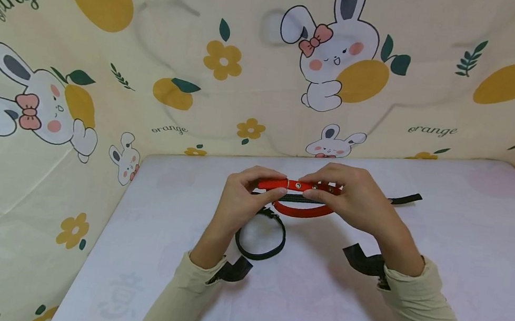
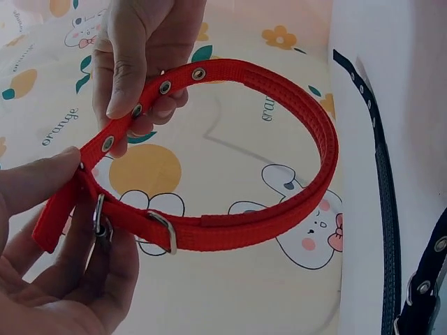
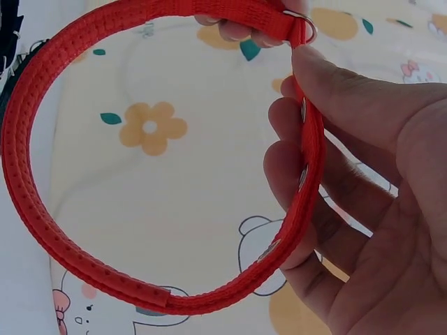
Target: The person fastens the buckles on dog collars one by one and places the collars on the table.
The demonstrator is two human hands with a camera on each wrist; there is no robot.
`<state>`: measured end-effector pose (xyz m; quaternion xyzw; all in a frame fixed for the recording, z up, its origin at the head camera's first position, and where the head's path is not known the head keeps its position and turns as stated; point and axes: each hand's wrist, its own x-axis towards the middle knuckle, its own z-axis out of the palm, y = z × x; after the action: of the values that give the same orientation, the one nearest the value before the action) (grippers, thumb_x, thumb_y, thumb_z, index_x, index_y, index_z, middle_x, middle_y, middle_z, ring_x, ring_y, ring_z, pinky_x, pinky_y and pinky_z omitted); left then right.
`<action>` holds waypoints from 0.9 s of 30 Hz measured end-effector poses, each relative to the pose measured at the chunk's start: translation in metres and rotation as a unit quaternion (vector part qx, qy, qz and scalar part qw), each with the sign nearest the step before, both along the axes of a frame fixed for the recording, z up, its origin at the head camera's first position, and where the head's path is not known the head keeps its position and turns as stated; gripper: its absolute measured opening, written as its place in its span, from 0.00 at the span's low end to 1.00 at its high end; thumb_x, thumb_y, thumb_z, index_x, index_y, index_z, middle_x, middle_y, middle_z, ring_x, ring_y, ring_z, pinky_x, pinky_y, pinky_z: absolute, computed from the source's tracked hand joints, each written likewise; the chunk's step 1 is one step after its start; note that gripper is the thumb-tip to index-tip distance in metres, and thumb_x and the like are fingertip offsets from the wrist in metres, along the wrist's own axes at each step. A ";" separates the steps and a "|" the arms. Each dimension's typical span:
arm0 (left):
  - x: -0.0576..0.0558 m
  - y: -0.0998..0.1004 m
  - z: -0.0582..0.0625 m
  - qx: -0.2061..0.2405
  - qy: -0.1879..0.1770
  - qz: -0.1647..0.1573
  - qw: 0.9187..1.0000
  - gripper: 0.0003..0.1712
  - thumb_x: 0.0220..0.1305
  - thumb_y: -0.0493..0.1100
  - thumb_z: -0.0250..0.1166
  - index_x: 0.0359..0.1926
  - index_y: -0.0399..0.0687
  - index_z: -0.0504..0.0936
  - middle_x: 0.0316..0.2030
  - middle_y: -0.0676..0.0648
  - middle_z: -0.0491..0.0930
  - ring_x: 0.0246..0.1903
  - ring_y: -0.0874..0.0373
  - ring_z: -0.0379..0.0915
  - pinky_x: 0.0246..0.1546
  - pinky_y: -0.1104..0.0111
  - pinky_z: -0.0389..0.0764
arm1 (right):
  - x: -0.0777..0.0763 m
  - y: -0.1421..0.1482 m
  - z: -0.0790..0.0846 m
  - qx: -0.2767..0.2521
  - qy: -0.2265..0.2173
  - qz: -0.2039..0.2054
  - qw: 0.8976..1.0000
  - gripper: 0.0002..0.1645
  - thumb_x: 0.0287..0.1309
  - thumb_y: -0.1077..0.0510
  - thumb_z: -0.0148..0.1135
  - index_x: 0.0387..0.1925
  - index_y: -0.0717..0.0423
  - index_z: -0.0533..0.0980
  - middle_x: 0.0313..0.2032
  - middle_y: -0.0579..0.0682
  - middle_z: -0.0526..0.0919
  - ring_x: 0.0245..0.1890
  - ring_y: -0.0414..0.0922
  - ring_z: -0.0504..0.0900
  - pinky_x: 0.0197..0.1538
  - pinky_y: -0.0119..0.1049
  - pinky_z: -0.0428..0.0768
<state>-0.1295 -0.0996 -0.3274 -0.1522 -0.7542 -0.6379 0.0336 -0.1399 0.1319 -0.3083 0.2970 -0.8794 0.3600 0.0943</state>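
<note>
A red collar with metal eyelets is held up as a loop above the table. My left hand pinches it at the buckle, where the tip of the strap sticks out past the thumb. A metal D-ring sits on the band beside the buckle. With thumb and fingers my right hand grips the eyelet part of the strap. One eyelet shows between the two hands in the left wrist view. The padded section curves away on the far side of the loop.
On the white table a black collar lies closed in a ring near my left wrist. A straight black strap lies behind the hands. Black bands hang from both sleeves. Behind the table stands a printed cloth backdrop.
</note>
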 end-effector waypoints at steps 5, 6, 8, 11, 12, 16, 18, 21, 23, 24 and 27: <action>0.001 0.001 -0.001 -0.006 -0.002 0.005 1.000 0.13 0.58 0.36 0.73 0.45 0.40 0.86 0.44 0.41 0.84 0.40 0.57 0.82 0.38 0.71 0.84 | 0.000 -0.002 0.000 -0.003 -0.003 0.002 1.000 0.12 0.55 0.54 0.74 0.43 0.41 0.87 0.36 0.37 0.87 0.34 0.37 0.76 0.36 0.32 0.75; 0.001 0.001 -0.001 -0.009 -0.001 0.005 1.000 0.13 0.58 0.36 0.73 0.45 0.40 0.86 0.43 0.41 0.84 0.39 0.57 0.82 0.38 0.71 0.84 | 0.000 -0.002 -0.001 -0.004 -0.005 0.002 1.000 0.12 0.55 0.54 0.74 0.43 0.41 0.87 0.36 0.37 0.87 0.34 0.37 0.76 0.36 0.32 0.75; 0.001 0.001 -0.002 -0.013 -0.001 0.005 1.000 0.13 0.57 0.36 0.74 0.45 0.40 0.86 0.43 0.41 0.85 0.37 0.56 0.82 0.37 0.71 0.84 | 0.001 -0.003 -0.001 -0.003 -0.011 0.004 1.000 0.12 0.56 0.52 0.73 0.44 0.41 0.87 0.37 0.36 0.87 0.35 0.37 0.76 0.36 0.32 0.76; 0.001 0.002 -0.003 -0.019 -0.002 0.005 1.000 0.14 0.57 0.36 0.74 0.45 0.41 0.86 0.43 0.41 0.85 0.37 0.56 0.83 0.37 0.71 0.85 | 0.001 -0.004 -0.001 -0.001 -0.018 0.004 1.000 0.12 0.56 0.52 0.73 0.44 0.41 0.86 0.37 0.36 0.87 0.36 0.37 0.77 0.37 0.33 0.77; 0.001 0.002 -0.004 -0.020 -0.002 0.005 1.000 0.13 0.57 0.36 0.74 0.45 0.41 0.86 0.43 0.41 0.85 0.37 0.56 0.83 0.37 0.71 0.84 | 0.001 -0.004 -0.001 0.000 -0.019 0.005 1.000 0.13 0.56 0.52 0.73 0.44 0.41 0.86 0.38 0.37 0.87 0.37 0.37 0.77 0.37 0.33 0.77; 0.000 0.003 -0.004 -0.023 -0.004 0.011 1.000 0.16 0.57 0.37 0.74 0.47 0.44 0.85 0.44 0.42 0.85 0.38 0.56 0.83 0.37 0.71 0.85 | 0.002 -0.005 -0.001 -0.001 -0.015 0.005 1.000 0.14 0.55 0.52 0.73 0.45 0.41 0.86 0.38 0.37 0.87 0.37 0.36 0.78 0.37 0.33 0.77; 0.000 0.003 -0.004 -0.016 -0.007 0.016 1.000 0.18 0.56 0.37 0.75 0.49 0.45 0.85 0.46 0.43 0.85 0.39 0.55 0.82 0.37 0.70 0.85 | 0.001 -0.004 -0.002 -0.006 -0.011 0.004 1.000 0.14 0.55 0.52 0.73 0.45 0.41 0.86 0.37 0.36 0.87 0.36 0.35 0.78 0.38 0.32 0.77; -0.002 0.004 -0.005 0.012 -0.022 0.019 1.000 0.19 0.56 0.37 0.74 0.51 0.45 0.84 0.46 0.44 0.85 0.39 0.56 0.81 0.37 0.71 0.83 | 0.001 -0.003 -0.002 -0.019 -0.005 0.002 1.000 0.14 0.55 0.53 0.73 0.45 0.40 0.86 0.35 0.36 0.86 0.34 0.34 0.77 0.37 0.31 0.75; -0.003 0.004 -0.006 0.043 -0.039 0.014 0.998 0.18 0.57 0.35 0.73 0.50 0.42 0.84 0.45 0.44 0.84 0.39 0.56 0.80 0.37 0.72 0.82 | 0.001 -0.003 -0.002 -0.028 0.000 0.002 1.000 0.14 0.55 0.53 0.73 0.45 0.40 0.86 0.34 0.36 0.86 0.33 0.34 0.76 0.36 0.30 0.75; -0.003 0.004 -0.007 0.059 -0.049 0.011 0.997 0.18 0.58 0.34 0.73 0.50 0.40 0.83 0.44 0.44 0.85 0.38 0.56 0.80 0.37 0.72 0.82 | 0.001 -0.003 -0.002 -0.033 0.003 0.003 0.999 0.14 0.55 0.54 0.73 0.45 0.41 0.86 0.34 0.36 0.86 0.33 0.34 0.76 0.36 0.30 0.75; -0.004 0.005 -0.008 0.099 -0.074 0.001 0.992 0.17 0.59 0.32 0.70 0.50 0.35 0.83 0.40 0.49 0.85 0.38 0.57 0.78 0.37 0.72 0.81 | 0.000 -0.004 -0.001 -0.041 0.008 0.003 0.999 0.14 0.55 0.54 0.73 0.45 0.42 0.86 0.34 0.36 0.86 0.33 0.34 0.76 0.36 0.29 0.75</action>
<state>-0.1335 -0.0943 -0.3355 -0.0992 -0.6878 -0.7191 -0.0067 -0.1395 0.1275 -0.3098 0.2987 -0.8620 0.3940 0.1120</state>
